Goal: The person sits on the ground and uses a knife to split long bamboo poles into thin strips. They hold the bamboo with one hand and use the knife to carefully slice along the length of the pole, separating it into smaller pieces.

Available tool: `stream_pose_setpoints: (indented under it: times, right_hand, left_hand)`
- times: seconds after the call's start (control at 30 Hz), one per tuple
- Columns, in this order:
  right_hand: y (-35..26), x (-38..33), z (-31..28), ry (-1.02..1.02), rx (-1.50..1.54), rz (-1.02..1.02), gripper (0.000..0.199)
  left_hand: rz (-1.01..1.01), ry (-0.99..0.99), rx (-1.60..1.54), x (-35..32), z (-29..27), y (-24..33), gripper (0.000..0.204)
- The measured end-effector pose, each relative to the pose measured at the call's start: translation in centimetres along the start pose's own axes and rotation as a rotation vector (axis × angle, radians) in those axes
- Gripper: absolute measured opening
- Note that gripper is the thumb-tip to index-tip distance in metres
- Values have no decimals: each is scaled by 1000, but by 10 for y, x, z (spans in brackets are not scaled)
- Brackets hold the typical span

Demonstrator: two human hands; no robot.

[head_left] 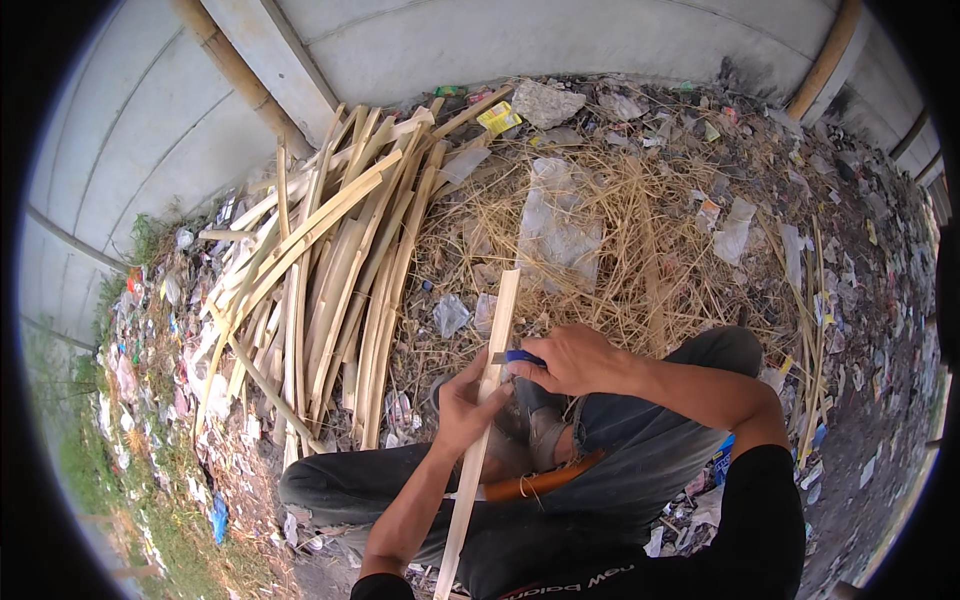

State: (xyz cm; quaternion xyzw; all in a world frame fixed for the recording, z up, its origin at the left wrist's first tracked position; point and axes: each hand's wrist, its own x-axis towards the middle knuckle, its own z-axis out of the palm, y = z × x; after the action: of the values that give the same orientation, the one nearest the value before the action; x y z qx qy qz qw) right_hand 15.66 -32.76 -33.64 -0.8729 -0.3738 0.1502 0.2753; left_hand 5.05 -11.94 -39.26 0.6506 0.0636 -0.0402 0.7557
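Observation:
A long, pale split bamboo strip (466, 500) slants up from my lap and past my knees. My left hand (463, 408) is wrapped round it near the middle, thumb lying across its face. In my right hand (572, 360) is a small blue-handled knife (523, 356), its short blade against the strip just above my left hand. Across my lap lies a tool with an orange-brown handle (535, 484), partly hidden behind the strip. My crossed legs in dark trousers (640, 430) frame both hands.
A heap of split bamboo strips (345, 240) lies at the left. Straw-like shavings (650, 250) and a plastic sheet (560, 215) cover the ground ahead. Thin strips (812, 340) lie at the right amid litter. A stone (546, 103) sits by the panel wall (560, 40).

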Motion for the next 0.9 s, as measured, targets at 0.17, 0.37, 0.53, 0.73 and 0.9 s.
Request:
stream_pose_setpoints:
  times: [0.17, 0.37, 0.53, 0.73, 0.9]
  right_hand:
    - [25, 30, -4, 108, 20, 73, 50]
    - [1, 13, 19, -52, -56, -21, 54]
    - [41, 35, 1, 152, 69, 70, 50]
    - [8, 18, 29, 96, -18, -103, 47]
    - [65, 37, -19, 203, 48, 199, 51]
  left_hand:
    - [48, 56, 208, 3, -14, -7, 73]
    - [54, 57, 195, 4, -14, -4, 76]
    - [-25, 75, 296, 0, -8, 0, 74]
    - [18, 84, 450, 0, -10, 3, 73]
    - [97, 63, 316, -2, 4, 1, 71]
